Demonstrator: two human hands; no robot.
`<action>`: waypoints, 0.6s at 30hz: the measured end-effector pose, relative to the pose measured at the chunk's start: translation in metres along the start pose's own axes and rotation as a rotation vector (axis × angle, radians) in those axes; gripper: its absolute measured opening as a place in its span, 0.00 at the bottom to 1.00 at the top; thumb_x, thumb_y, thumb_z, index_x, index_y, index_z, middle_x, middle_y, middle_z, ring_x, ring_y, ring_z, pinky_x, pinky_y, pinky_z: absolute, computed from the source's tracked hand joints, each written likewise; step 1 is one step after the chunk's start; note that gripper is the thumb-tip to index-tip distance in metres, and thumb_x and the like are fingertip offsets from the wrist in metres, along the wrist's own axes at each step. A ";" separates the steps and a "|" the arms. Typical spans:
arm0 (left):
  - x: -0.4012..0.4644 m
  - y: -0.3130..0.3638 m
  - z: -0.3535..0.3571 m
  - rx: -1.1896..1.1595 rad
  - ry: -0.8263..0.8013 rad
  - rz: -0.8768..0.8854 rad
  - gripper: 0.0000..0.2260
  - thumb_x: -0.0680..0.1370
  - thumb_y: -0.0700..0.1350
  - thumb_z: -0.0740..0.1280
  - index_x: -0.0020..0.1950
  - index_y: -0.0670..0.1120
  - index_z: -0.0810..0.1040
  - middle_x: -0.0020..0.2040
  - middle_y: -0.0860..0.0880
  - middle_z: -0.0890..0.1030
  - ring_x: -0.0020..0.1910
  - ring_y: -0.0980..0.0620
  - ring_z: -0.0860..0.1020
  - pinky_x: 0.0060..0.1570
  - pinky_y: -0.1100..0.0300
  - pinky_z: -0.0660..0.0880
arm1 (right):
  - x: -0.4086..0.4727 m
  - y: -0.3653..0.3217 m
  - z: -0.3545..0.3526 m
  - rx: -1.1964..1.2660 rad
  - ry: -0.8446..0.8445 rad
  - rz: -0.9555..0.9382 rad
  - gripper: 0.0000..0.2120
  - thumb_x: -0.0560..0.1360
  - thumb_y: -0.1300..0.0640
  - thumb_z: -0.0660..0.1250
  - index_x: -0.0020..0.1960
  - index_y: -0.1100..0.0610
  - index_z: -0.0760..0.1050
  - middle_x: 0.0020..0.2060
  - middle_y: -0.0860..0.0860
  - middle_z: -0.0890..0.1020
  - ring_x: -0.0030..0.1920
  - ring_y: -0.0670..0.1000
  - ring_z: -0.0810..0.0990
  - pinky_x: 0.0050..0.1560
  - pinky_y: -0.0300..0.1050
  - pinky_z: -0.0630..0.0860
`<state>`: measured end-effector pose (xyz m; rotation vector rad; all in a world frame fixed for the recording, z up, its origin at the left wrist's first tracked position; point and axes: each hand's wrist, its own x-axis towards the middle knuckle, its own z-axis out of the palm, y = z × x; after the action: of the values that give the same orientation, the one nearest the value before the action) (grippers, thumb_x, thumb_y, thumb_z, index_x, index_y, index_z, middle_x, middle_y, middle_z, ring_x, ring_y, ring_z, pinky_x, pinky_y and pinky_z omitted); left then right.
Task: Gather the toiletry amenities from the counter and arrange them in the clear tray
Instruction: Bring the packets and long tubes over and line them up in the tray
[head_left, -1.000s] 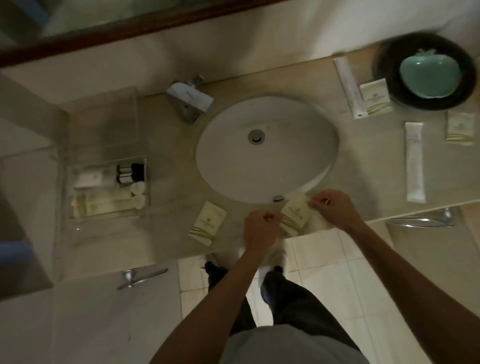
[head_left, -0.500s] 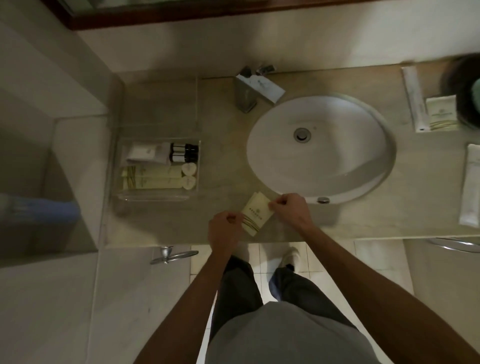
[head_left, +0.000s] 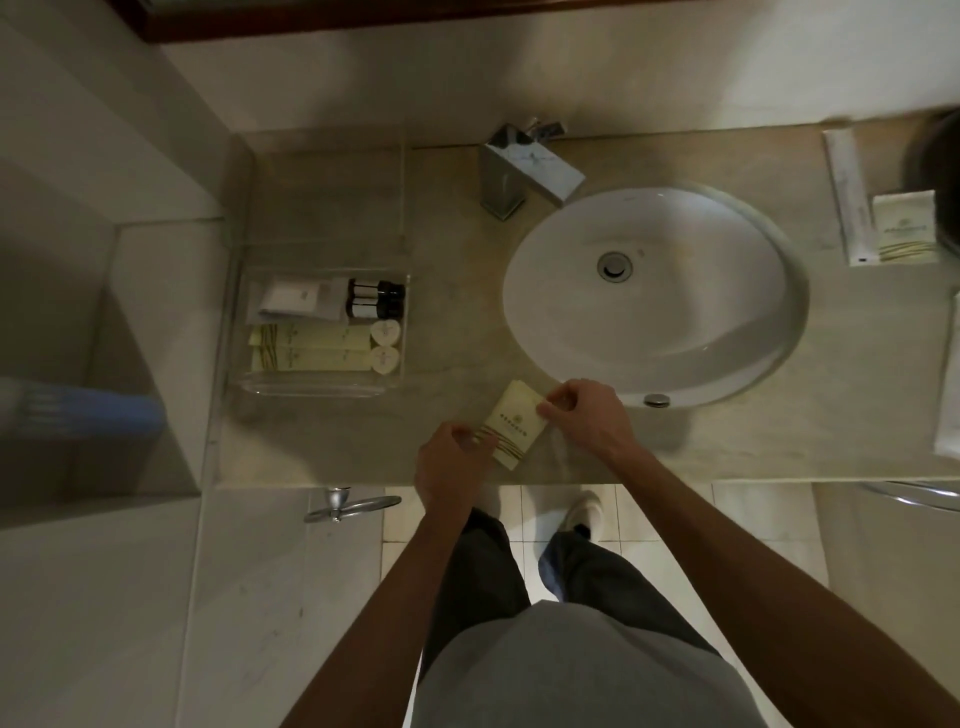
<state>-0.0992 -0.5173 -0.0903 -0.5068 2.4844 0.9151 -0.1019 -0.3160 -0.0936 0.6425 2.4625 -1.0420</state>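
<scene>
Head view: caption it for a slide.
Both hands pinch a cream packet beside the clear tray.

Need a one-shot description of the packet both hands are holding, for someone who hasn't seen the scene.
Start at the white sink; on the counter edge in front of it, the left hand and right hand pinch a cream packet. Unlike the packet lying far right, this one is tilted and held at both ends.

Beige counter (head_left: 457, 312): clear tray (head_left: 311, 388), sachets (head_left: 904, 228).

Left hand (head_left: 451, 462) and right hand (head_left: 584, 415) pinch cream packet (head_left: 514, 422) beside clear tray (head_left: 317, 388).
</scene>
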 end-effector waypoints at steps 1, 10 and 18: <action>0.001 0.002 0.000 0.024 -0.011 0.006 0.18 0.70 0.58 0.74 0.55 0.53 0.80 0.49 0.54 0.83 0.48 0.52 0.81 0.51 0.50 0.80 | 0.002 -0.001 -0.001 -0.028 -0.020 0.004 0.12 0.74 0.47 0.72 0.52 0.53 0.82 0.46 0.47 0.82 0.45 0.47 0.80 0.48 0.47 0.80; 0.024 0.011 -0.018 0.160 -0.233 0.041 0.14 0.72 0.55 0.74 0.52 0.49 0.84 0.48 0.53 0.84 0.48 0.52 0.81 0.47 0.59 0.76 | 0.007 -0.011 -0.005 -0.082 -0.173 0.041 0.06 0.76 0.52 0.71 0.46 0.55 0.80 0.44 0.52 0.84 0.43 0.50 0.82 0.49 0.50 0.80; 0.088 0.000 -0.141 -0.013 -0.124 0.161 0.06 0.73 0.50 0.74 0.45 0.49 0.84 0.40 0.54 0.83 0.39 0.59 0.79 0.40 0.63 0.74 | -0.015 -0.108 0.040 0.239 -0.212 0.098 0.08 0.77 0.51 0.70 0.46 0.55 0.82 0.38 0.52 0.83 0.37 0.49 0.80 0.39 0.42 0.75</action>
<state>-0.2114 -0.6286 -0.0395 -0.2479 2.4347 0.9926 -0.1420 -0.4164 -0.0516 0.6792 2.1240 -1.3058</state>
